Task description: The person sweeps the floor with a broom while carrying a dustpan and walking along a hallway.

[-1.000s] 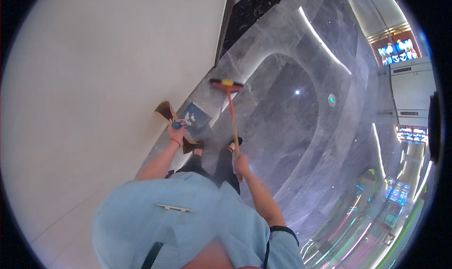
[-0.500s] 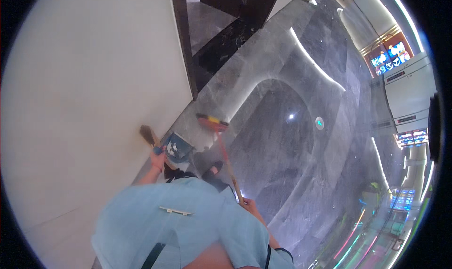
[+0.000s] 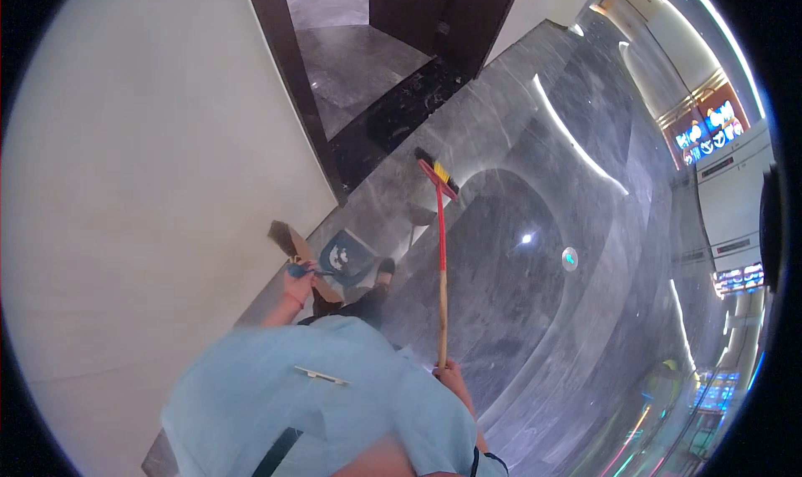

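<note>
My right hand (image 3: 449, 375) is wrapped around the wooden end of a push broom (image 3: 442, 260). The broom's shaft turns red further up, and its red head with black and yellow bristles rests on the grey floor near the doorway. Close to the white wall, my left hand (image 3: 298, 286) is closed around the blue handle of a dustpan (image 3: 359, 253). White bits show on the dark blue pan. Against that same hand lies a tan brush-like tool (image 3: 288, 241) with a brown bristled end; its other end is partly hidden by the hand.
A dark door frame (image 3: 292, 84) and black threshold (image 3: 393, 130) stand ahead on the left. The white wall (image 3: 167, 185) runs along my left. A round floor marker (image 3: 570, 259) and a light strip (image 3: 576, 139) lie to the right, with white cabinets (image 3: 731, 185) beyond.
The broom head has moved forward and right, away from the dustpan, and its shaft is now nearly upright in view. The dustpan stays in my left hand; the whole view has shifted slightly.
</note>
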`<state>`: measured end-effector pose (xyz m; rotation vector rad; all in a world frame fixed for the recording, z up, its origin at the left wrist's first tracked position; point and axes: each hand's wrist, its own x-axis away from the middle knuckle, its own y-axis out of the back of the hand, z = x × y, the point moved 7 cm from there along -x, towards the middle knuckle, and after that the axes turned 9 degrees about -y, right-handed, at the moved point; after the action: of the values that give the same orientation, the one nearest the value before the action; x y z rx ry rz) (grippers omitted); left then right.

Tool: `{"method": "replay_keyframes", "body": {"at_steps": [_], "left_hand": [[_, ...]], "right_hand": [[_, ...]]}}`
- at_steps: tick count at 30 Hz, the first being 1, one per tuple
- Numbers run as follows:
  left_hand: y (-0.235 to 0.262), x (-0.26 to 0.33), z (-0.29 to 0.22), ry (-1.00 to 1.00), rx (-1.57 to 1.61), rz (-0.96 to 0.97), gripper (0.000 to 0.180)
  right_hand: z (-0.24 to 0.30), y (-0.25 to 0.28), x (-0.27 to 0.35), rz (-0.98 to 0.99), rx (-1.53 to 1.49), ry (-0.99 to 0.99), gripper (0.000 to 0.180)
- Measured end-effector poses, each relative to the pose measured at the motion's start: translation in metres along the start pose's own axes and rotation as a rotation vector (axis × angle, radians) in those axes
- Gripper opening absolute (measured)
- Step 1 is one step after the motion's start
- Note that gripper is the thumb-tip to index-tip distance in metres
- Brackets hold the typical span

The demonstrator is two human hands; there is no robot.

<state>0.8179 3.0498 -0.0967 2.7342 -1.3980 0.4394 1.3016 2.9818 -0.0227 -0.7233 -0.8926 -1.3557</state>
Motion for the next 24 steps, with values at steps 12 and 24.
{"method": "replay_keyframes", "body": {"at_steps": [12, 24], "left_hand": [[-0.147, -0.098, -0.012, -0.032, 0.024, -0.070, 0.017], [-0.242, -0.135, -0.032, 0.025, 0.052, -0.192, 0.015]], "right_hand": [[0.145, 0.059, -0.121, -0.410, 0.731, 0.174, 0.027], [0.306, 0.112, -0.196, -0.383, 1.054, 0.150, 0.031]]}}
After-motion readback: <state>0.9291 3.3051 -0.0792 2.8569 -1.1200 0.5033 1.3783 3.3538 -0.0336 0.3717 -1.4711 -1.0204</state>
